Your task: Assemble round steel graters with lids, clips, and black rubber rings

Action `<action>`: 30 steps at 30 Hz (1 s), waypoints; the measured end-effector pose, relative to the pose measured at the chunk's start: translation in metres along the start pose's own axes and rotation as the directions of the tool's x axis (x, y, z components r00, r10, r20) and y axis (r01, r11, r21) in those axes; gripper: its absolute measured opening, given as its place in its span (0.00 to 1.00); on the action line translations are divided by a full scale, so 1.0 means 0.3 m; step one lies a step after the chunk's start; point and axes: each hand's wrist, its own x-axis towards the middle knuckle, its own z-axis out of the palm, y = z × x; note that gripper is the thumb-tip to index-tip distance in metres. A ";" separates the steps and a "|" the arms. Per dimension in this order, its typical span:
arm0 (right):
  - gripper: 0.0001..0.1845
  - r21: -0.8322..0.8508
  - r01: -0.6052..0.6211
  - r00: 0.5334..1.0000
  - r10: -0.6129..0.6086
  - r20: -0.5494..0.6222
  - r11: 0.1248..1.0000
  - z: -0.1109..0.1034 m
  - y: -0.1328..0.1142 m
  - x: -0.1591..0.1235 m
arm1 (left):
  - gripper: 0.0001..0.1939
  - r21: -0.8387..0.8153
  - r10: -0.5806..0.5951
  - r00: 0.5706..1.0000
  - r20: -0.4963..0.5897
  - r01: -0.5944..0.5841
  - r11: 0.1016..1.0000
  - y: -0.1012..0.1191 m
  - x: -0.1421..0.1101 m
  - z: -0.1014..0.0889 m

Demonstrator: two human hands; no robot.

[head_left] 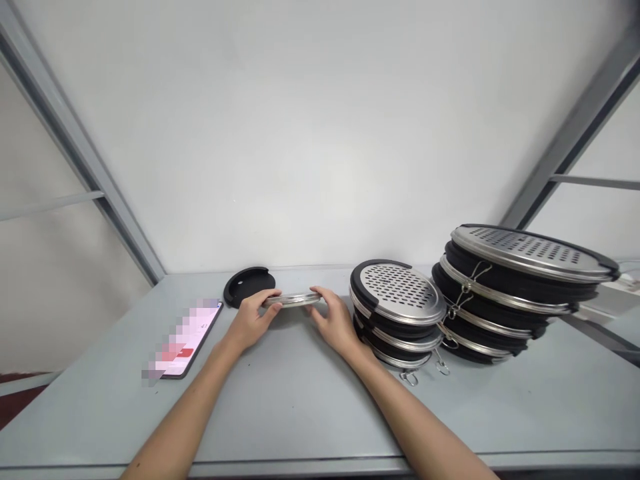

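Between my two hands is a thin round metal disc (295,300), held level and seen nearly edge-on, a little above the table. My left hand (256,319) grips its left edge, thumb at the near side and fingers on the rim. On the opposite edge, my right hand (333,320) pinches the rim the same way. Just behind my left hand lies a black round shallow part (245,283) with a small hole. To the right of my right hand stands a stack of perforated metal discs with black rims (397,293); small wire clips hang from its side.
A taller, leaning stack of larger perforated discs (530,253) stands at the far right, with wire clips along its side. A phone (193,340) with a lit, partly blurred screen lies on the left. Behind the grey table (300,413) rises a white panel (300,133) between grey metal posts.
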 end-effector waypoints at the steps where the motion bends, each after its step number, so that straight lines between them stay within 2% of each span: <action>1: 0.18 -0.014 0.007 1.000 -0.007 -0.015 1.000 -0.001 0.001 0.000 | 0.22 -0.002 0.018 1.000 0.003 -0.018 1.000 0.002 -0.001 0.001; 4: 0.15 -0.059 0.049 0.997 -0.052 -0.050 0.997 -0.004 -0.002 -0.004 | 0.23 -0.006 0.058 0.998 0.013 -0.058 0.998 0.005 -0.004 0.008; 7: 0.15 -0.063 0.064 0.992 -0.070 -0.102 0.996 -0.007 -0.008 -0.005 | 0.18 -0.079 0.024 0.999 0.028 -0.022 0.997 0.007 -0.003 0.014; 11: 0.23 0.012 -0.024 0.988 0.025 -0.154 1.000 -0.008 -0.016 0.004 | 0.20 -0.237 -0.078 0.997 0.005 0.077 0.969 0.019 0.005 0.018; 14: 0.27 0.092 -0.146 0.987 0.152 -0.060 0.985 -0.002 -0.023 0.010 | 0.24 -0.314 -0.143 0.989 -0.049 0.120 0.942 0.017 0.013 0.023; 17: 0.20 0.216 -0.243 0.969 0.230 0.085 0.946 0.010 -0.023 0.014 | 0.29 -0.380 -0.221 0.971 -0.092 0.171 0.909 0.002 0.020 0.028; 20: 0.17 0.312 -0.263 0.965 0.247 0.089 0.913 0.022 -0.018 0.018 | 0.31 -0.482 -0.316 0.944 -0.091 0.236 0.844 0.002 0.028 0.021; 24: 0.18 0.359 -0.209 0.974 0.225 -0.004 0.910 0.019 -0.025 0.022 | 0.27 -0.578 -0.332 0.941 -0.063 0.237 0.781 0.039 0.034 -0.005; 26: 0.19 0.355 -0.191 0.975 0.218 -0.038 0.915 0.011 -0.037 0.023 | 0.26 -0.599 -0.337 0.942 0.001 0.270 0.754 0.055 0.034 -0.011; 28: 0.19 0.369 -0.189 0.973 0.223 -0.053 0.910 0.005 -0.046 0.023 | 0.27 -0.614 -0.378 0.923 0.078 0.343 0.711 0.060 0.032 -0.007; 30: 0.20 0.427 -0.208 0.967 0.251 -0.046 0.880 0.004 -0.049 0.024 | 0.29 -0.658 -0.427 0.892 0.145 0.409 0.632 0.054 0.029 0.004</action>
